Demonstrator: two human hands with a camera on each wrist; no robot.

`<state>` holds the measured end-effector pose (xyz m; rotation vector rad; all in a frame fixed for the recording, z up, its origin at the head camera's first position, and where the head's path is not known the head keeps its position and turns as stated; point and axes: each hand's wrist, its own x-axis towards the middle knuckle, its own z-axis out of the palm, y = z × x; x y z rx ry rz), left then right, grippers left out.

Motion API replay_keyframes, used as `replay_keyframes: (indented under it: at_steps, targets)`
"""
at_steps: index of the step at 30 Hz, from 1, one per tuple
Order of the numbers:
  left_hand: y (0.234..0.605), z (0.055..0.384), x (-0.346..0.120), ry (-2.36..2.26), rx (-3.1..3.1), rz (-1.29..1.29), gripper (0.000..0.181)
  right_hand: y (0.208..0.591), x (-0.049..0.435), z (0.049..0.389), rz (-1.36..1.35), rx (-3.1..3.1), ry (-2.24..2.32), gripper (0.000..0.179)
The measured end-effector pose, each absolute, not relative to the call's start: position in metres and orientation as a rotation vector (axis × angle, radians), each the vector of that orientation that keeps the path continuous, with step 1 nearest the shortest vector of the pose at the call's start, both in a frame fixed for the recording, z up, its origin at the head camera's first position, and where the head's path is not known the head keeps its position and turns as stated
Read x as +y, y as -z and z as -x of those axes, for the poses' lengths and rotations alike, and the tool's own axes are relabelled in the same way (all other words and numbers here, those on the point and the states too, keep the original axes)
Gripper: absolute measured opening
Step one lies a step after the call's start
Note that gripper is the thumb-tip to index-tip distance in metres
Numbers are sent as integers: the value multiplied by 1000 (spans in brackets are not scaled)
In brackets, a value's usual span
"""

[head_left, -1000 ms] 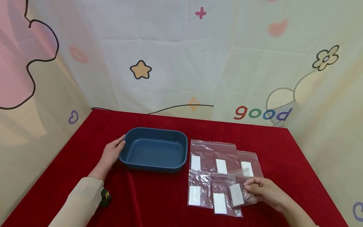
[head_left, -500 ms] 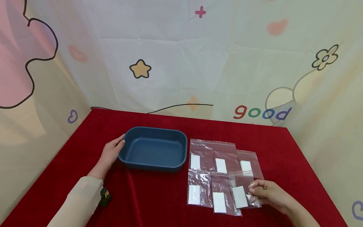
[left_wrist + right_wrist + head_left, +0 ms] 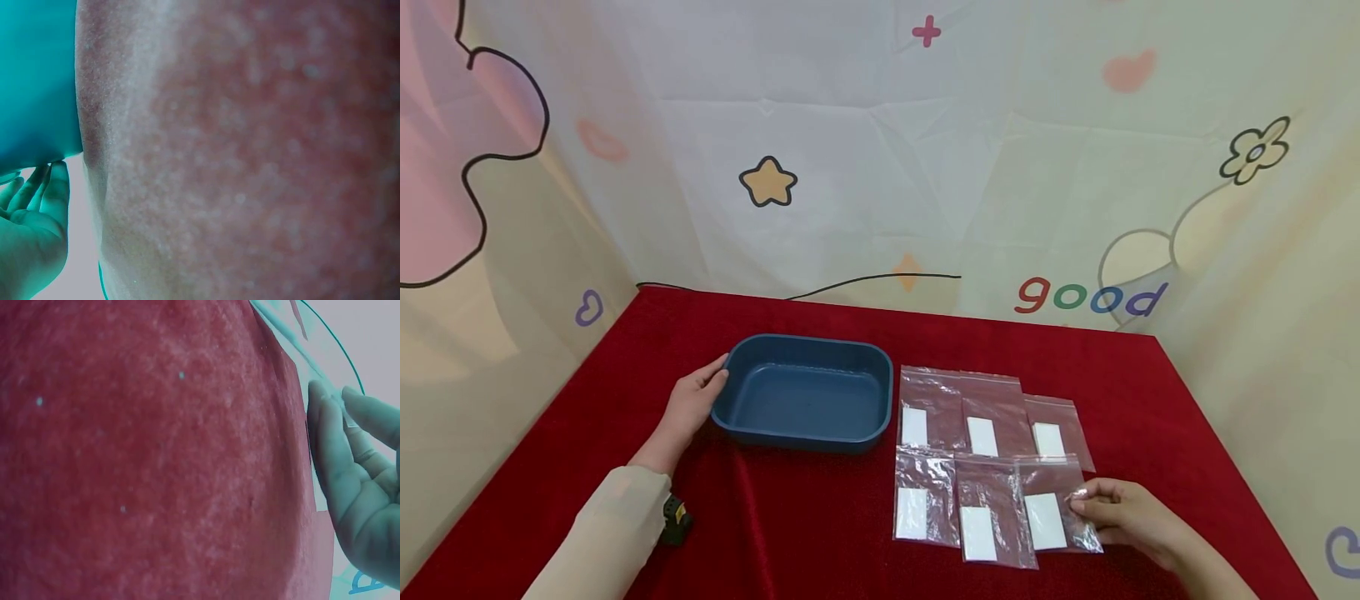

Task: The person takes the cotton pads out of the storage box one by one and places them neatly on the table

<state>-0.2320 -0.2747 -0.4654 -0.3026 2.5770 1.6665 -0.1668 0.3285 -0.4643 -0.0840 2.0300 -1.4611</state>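
1. Red cloth covers the surface, which fills the lower half of the head view.
2. The left hand, at lower left of centre, rests with relaxed, nearly straight fingers against the left end of a dark blue tray; the left wrist view shows the fingers touching the tray's wall.
3. The right hand, at lower right, pinches the right edge of a clear zip bag between thumb and fingertips. In the head view the bag lies almost flat on the cloth.
4. That bag is the rightmost of a front row of three; each holds a white card. Its left edge overlaps the middle front bag, and the left front bag lies beside that one.
5. A back row of three more bags sits just behind, immediately right of the tray.
6. A pale printed backdrop with a star and the word "good" fills the upper frame.
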Motion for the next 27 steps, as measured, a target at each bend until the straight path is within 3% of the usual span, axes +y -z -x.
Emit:
replay_keyframes:
  at_steps: [12, 20, 27]
  targets:
    - [463, 231, -274, -1694, 2570, 278, 53, 459, 327, 166, 62, 2252, 1243, 26]
    - [464, 231, -274, -1684, 2565, 294, 53, 461, 322, 166, -38, 2352, 1126, 24]
    - [464, 232, -274, -1678, 2565, 300, 53, 460, 316, 164, -123, 2409, 1088, 33]
